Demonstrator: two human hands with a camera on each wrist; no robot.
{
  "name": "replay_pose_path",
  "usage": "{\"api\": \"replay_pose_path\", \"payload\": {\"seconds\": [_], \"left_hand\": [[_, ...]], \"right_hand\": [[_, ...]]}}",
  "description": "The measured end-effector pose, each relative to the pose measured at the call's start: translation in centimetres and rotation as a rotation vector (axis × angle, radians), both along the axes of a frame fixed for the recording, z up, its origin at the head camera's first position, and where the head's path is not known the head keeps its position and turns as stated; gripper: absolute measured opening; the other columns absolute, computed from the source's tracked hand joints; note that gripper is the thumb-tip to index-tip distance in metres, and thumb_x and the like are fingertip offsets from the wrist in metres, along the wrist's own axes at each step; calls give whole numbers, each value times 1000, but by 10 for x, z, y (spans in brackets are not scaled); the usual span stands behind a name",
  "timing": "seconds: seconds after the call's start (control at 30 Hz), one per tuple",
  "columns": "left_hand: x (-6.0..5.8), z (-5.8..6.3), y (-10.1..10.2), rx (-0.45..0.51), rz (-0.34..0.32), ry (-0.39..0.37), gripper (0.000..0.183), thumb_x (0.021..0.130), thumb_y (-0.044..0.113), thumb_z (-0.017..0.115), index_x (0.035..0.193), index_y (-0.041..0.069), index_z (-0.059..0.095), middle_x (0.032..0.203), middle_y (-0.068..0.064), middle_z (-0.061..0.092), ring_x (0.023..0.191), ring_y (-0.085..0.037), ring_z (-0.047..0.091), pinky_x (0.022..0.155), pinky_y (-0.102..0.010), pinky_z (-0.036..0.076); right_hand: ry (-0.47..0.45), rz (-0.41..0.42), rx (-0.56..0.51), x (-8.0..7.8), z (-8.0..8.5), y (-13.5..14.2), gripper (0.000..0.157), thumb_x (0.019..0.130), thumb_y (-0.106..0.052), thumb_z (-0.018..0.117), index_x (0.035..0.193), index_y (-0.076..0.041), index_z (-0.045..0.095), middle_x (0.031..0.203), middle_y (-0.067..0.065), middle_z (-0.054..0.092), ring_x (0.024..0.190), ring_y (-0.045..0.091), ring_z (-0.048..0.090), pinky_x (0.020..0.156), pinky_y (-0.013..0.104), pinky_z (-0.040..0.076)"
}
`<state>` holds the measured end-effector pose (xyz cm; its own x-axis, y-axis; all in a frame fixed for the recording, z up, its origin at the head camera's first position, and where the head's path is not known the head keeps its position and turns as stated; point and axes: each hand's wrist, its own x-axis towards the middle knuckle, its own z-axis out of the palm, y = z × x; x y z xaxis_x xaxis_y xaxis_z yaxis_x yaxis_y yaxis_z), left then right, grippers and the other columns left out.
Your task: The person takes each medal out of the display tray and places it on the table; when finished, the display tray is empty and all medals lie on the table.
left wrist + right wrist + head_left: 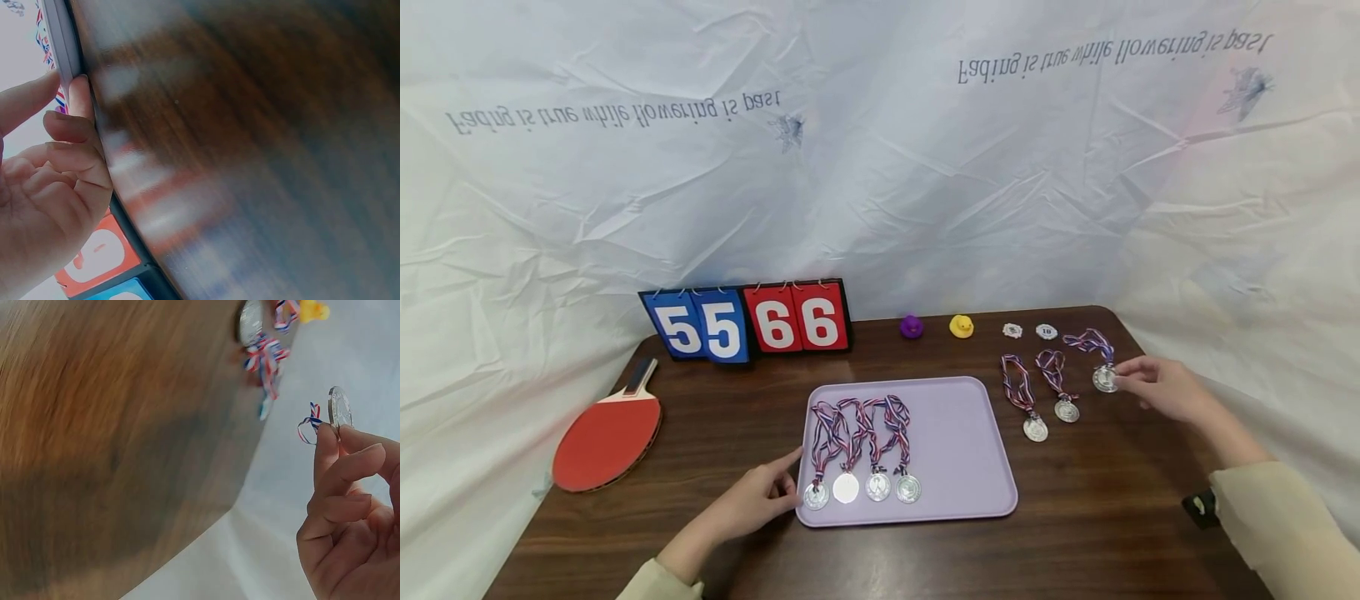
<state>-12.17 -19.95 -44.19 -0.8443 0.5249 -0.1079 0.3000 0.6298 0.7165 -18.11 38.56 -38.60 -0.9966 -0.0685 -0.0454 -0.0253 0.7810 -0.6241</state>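
Observation:
My right hand [1167, 388] pinches the edge of a silver medal [1103, 380] between thumb and fingers at the table's right side. Its red, white and blue ribbon [1092, 341] trails away toward the back. In the right wrist view the medal [340, 409] is up off the table. Two more medals, a near one [1035, 428] and one beside it [1066, 409], lie to its left with ribbons stretched back. My left hand [758, 502] grips the left rim of a lilac tray [958, 450] between thumb and finger. Several ribboned medals [877, 486] lie side by side on the tray's left half.
A red table tennis bat [608, 442] lies at the left. Behind it stands a flip scoreboard [747, 323] reading 55 and 66. Along the back edge are a purple duck [912, 326], a yellow duck [961, 326] and two white round tokens [1047, 332]. White sheeting surrounds the table.

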Motion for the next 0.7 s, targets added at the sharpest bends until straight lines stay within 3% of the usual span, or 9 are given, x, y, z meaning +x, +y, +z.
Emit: {"api": "replay_pose_path", "payload": {"seconds": [0.23, 0.47, 0.7], "left_hand": [[0, -2, 0, 23, -3, 3, 62, 83, 12, 63, 133, -7, 33, 73, 3, 55, 54, -6, 47, 50, -23, 40], [0, -3, 1, 10, 5, -6, 62, 83, 13, 63, 134, -7, 33, 74, 3, 55, 53, -7, 47, 49, -24, 40], [1, -1, 0, 2, 7, -3, 62, 83, 12, 63, 134, -7, 33, 73, 4, 55, 53, -7, 48, 50, -24, 40]], "right_hand": [[-15, 20, 108, -8, -21, 14, 35, 86, -28, 59, 101, 3, 60, 78, 10, 64, 55, 16, 53, 52, 30, 39], [-83, 22, 75, -10, -42, 19, 30, 84, -23, 61, 97, 4, 61, 74, 5, 61, 56, 17, 53, 49, 30, 41], [-114, 10, 94, -8, -49, 19, 27, 82, -21, 62, 93, 3, 62, 71, 3, 60, 56, 17, 53, 50, 31, 41]]}}
